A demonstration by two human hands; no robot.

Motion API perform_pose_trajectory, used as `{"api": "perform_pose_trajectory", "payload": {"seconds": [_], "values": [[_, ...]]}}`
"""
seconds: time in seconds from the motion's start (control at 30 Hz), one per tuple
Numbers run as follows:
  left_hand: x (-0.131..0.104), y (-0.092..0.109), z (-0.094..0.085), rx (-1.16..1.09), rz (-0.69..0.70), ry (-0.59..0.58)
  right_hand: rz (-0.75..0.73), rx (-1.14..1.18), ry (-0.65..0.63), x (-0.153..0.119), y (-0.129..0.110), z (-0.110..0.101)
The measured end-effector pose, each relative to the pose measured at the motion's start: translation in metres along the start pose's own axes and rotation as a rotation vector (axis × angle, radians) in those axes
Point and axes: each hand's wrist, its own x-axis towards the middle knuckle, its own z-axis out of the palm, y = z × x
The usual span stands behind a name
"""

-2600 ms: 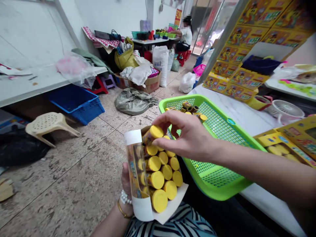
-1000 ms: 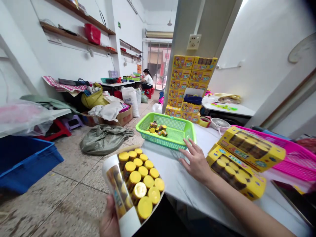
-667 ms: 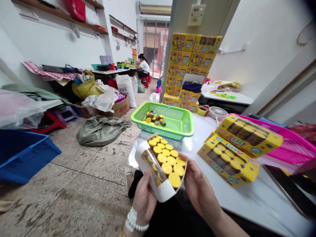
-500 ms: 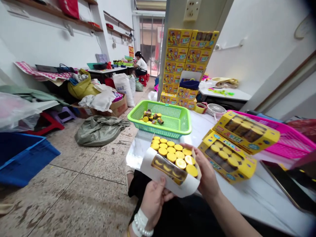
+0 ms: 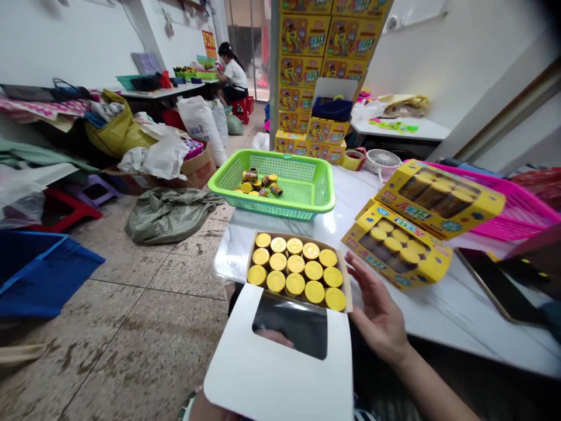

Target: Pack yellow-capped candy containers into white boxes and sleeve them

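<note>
An open box (image 5: 346, 280) full of yellow-capped bottles (image 5: 295, 264) in rows rests at the near edge of the white table. Its white lid (image 5: 280, 374) with a clear window hangs open toward me. At the box's right side is my right hand (image 5: 381, 316), fingers apart, its fingertips by the wall. My left hand (image 5: 274, 337) is under the lid, partly seen through the window; its grip is hidden. Behind the box, a green basket (image 5: 322, 202) holds several loose bottles (image 5: 276, 189). Two yellow boxes with windows (image 5: 397, 248) stand to the right.
Stacked yellow boxes (image 5: 304, 76) rise at the back beside a small fan (image 5: 383, 161). A pink basket (image 5: 517, 202) and a dark tablet (image 5: 499, 286) lie right. A blue crate (image 5: 39, 275) is on the floor left. A person (image 5: 234, 76) sits far back.
The box has levelled and its lid has swung open toward me. My left hand has gone beneath the lid, and my right hand's fingers have loosened. The view has tilted down.
</note>
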Motion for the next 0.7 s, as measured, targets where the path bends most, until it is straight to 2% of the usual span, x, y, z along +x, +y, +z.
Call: {"api": "perform_pose_trajectory", "payload": {"seconds": [0.07, 0.17, 0.2, 0.23, 0.3, 0.4, 0.47, 0.57, 0.7], "values": [[0.020, -0.008, -0.017, 0.208, 0.280, 0.122, -0.046, -0.112, 0.028, -0.007, 0.000, 0.001], [0.062, -0.024, -0.044, 0.350, 0.409, 0.324, -0.146, -0.218, -0.055, -0.008, -0.004, 0.001], [0.075, -0.026, -0.052, 0.474, 0.479, 0.393, -0.184, -0.237, -0.108, -0.007, -0.007, 0.000], [0.088, -0.026, -0.057, 0.537, 0.538, 0.405, -0.217, -0.255, -0.156, -0.005, -0.010, -0.001], [0.107, -0.019, -0.063, 0.607, 0.671, 0.346, -0.270, -0.301, -0.216, 0.000, -0.016, -0.004], [0.125, -0.004, -0.056, 0.590, 0.835, 0.208, -0.328, -0.388, -0.220, 0.008, -0.022, -0.006], [0.131, 0.001, -0.046, 0.544, 0.890, 0.212, -0.360, -0.446, -0.188, 0.012, -0.022, -0.007], [0.134, -0.001, -0.034, 0.481, 0.880, 0.280, -0.397, -0.520, -0.168, 0.016, -0.021, -0.007], [0.133, -0.007, -0.030, 0.395, 0.841, 0.272, -0.451, -0.631, -0.272, 0.023, -0.024, -0.012]]}}
